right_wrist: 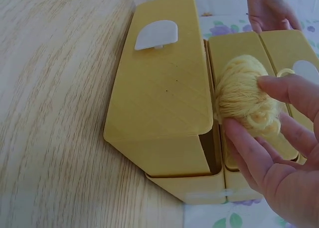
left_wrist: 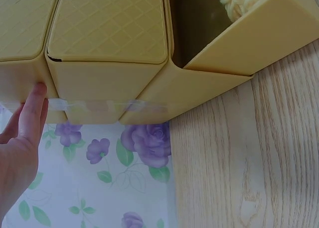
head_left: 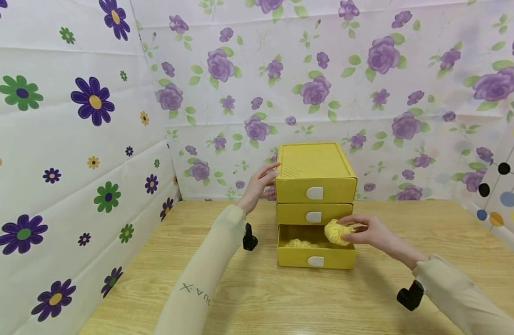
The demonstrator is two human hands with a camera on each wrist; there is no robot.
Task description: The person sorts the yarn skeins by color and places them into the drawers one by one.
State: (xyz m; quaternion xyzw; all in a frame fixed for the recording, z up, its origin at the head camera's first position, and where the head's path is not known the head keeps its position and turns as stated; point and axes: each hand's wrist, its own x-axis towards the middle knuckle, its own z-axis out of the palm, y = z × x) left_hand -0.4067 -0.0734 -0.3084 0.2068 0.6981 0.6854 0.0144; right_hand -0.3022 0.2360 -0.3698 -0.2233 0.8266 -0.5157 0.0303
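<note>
A yellow three-drawer box (head_left: pixel 315 160) stands on the table with its bottom drawer (head_left: pixel 296 258) pulled out. My right hand (head_left: pixel 372 235) pinches a ball of yellow yarn (head_left: pixel 336 231) between thumb and fingers, over the right side of that drawer. In the right wrist view the yarn ball (right_wrist: pixel 246 93) is wound in an oval bundle, with the thumb on one side and fingers beneath. More yellow yarn (head_left: pixel 299 244) lies inside the drawer at the left. The left hand (head_left: pixel 259 186) rests its extended fingers against the box's left side, near the top drawer (left_wrist: pixel 20 76).
Each drawer has a white tab handle (head_left: pixel 314 193). The wooden table (head_left: pixel 248 298) extends in front and to both sides. A purple-flowered sheet (head_left: pixel 257 93) hangs close behind the box, and another patterned sheet (head_left: pixel 64 153) borders the left.
</note>
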